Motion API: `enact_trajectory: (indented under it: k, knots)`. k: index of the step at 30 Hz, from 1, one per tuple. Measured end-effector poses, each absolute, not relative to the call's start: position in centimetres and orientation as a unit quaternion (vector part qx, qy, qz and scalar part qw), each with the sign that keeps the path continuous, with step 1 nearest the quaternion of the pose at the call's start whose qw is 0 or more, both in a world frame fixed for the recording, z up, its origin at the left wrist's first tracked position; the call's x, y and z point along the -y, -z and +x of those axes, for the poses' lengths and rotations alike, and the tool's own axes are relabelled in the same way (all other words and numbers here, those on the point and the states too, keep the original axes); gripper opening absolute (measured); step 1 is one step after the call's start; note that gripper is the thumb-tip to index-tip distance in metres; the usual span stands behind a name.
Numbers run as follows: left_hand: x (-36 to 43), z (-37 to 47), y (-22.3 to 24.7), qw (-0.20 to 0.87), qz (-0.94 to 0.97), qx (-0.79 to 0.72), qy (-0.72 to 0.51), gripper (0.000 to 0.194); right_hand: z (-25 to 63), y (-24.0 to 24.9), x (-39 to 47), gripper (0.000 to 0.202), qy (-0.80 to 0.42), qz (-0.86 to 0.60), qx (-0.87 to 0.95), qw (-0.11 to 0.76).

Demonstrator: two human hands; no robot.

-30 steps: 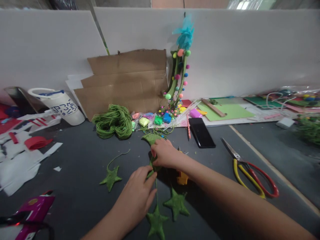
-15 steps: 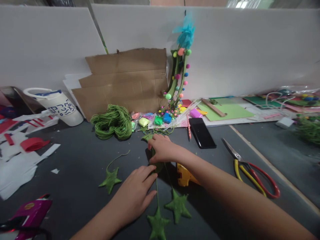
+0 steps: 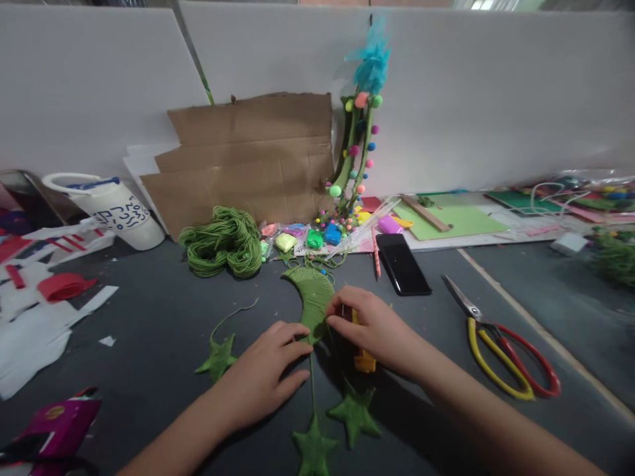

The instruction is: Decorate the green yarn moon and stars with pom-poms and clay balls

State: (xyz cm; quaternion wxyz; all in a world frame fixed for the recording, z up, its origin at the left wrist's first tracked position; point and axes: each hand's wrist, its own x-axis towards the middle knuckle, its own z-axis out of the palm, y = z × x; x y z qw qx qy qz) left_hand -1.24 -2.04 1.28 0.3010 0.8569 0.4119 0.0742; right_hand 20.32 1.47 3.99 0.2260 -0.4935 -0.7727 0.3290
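Note:
A green yarn-wrapped crescent moon (image 3: pixel 313 294) lies on the dark table between my hands. My left hand (image 3: pixel 270 367) is open, its fingertips resting on the crescent's lower tip. At the crescent's right edge, my right hand (image 3: pixel 370 324) pinches the yarn string that runs down to a green star (image 3: pixel 355 416). Another star (image 3: pixel 314 446) hangs by its string from the lower tip, below my left fingers. Left of my left hand lies a loose star (image 3: pixel 218 358) with a yarn tail. A yellow glue gun (image 3: pixel 364 360) is partly hidden beneath my right hand.
Scissors (image 3: pixel 489 334) with red and yellow handles lie at right, near a black phone (image 3: pixel 403 264). Behind are a yarn skein (image 3: pixel 223 243), cardboard (image 3: pixel 248 162) and a pom-pom-decorated hanging (image 3: pixel 354 142). A white cup (image 3: pixel 126 218) and paper scraps (image 3: pixel 34 330) occupy the left.
My right hand has moved from over the crescent's upper part down and right to its edge, uncovering the crescent. My left hand has stayed nearly in place.

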Motion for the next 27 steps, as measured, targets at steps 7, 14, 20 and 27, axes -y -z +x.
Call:
enact_trajectory:
  k: [7, 14, 20, 27]
  knots:
    - [0.5, -1.3, -1.3, 0.435, 0.754, -0.461, -0.174, 0.012, 21.7, -2.8, -0.2, 0.011, -0.446, -0.548, 0.662, 0.249]
    - [0.4, -2.6, -1.2, 0.367, 0.732, -0.537, -0.201, 0.015, 21.3, -1.8, -0.4, 0.012, -0.534, -0.541, 0.593, 0.266]
    - [0.5, -7.2, -2.2, 0.215, 0.672, -0.698, -0.122, 0.020, 21.0, -2.2, 0.0, 0.016, -0.538, -0.509, 0.613, 0.274]
    - [1.4, -10.0, -1.3, 0.138, 0.637, -0.758, 0.001, 0.039, 19.9, -2.6, 0.7, 0.024, -0.417, -0.545, 0.666, 0.293]
